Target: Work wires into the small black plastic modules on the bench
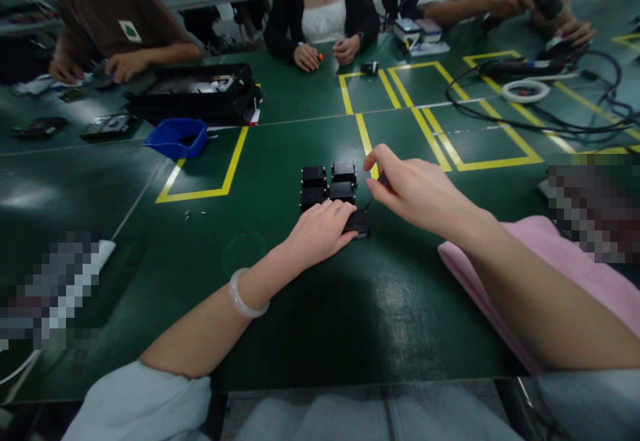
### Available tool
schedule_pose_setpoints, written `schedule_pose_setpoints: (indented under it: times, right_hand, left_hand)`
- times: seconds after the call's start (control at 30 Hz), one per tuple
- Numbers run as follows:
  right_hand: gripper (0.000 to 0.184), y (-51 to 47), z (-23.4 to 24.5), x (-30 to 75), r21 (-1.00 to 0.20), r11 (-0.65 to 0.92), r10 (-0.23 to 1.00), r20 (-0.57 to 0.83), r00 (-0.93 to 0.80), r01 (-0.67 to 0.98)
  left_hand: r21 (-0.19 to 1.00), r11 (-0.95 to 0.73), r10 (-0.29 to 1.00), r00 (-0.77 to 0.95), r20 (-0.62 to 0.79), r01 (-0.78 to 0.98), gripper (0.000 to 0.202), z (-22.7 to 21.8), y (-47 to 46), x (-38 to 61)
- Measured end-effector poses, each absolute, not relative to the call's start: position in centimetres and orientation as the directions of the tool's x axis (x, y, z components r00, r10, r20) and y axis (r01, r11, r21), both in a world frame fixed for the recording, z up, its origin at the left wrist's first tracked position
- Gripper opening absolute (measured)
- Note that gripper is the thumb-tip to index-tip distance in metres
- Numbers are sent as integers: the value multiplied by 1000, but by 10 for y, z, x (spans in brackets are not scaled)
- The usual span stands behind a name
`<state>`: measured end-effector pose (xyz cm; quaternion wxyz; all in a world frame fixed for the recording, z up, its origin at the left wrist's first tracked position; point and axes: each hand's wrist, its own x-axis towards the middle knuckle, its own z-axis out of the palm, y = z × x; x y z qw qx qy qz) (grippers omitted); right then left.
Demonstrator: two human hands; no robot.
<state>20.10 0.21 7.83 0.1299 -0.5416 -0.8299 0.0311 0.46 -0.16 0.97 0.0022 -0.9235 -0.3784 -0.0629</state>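
Several small black boxes with silvery pins or screw ends at their sides stand grouped on the green table. My left hand lies over the near end of the group, fingers on top and thumb along the near side of a black box, holding it down. Above and right of that box, my right hand is closed around a screwdriver. Its thin dark shaft slants down to the box's right edge; most of the handle is hidden by my fingers, and the tip's exact contact cannot be made out.
Tiny screws lie on the left. Beyond them are a blue bin and a black tray. A pink cloth lies beneath my right forearm. Black cables coil at far right. Co-workers sit across the table.
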Motion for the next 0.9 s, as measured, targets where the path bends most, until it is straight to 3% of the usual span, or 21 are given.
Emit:
schedule_pose_setpoints:
  times: [0.17, 0.43, 0.63, 0.9]
  right_hand:
    - [26, 3, 80, 200, -155, 414, 906, 169, -389, 897]
    - [29, 1, 79, 200, -201, 412, 907, 184, -379, 889]
    - [27, 0, 80, 198, -133, 415, 901, 195, -387, 900]
    - [28, 1, 79, 199, -179, 427, 898, 195, -394, 886]
  left_hand:
    - [40, -713, 699, 706, 113, 700, 38, 11, -1, 5]
    - [31, -718, 693, 710, 123, 695, 38, 9, -1, 5]
    - [27, -716, 695, 709, 120, 698, 37, 10, -2, 5]
    - [27, -716, 695, 708, 123, 698, 35, 10, -2, 5]
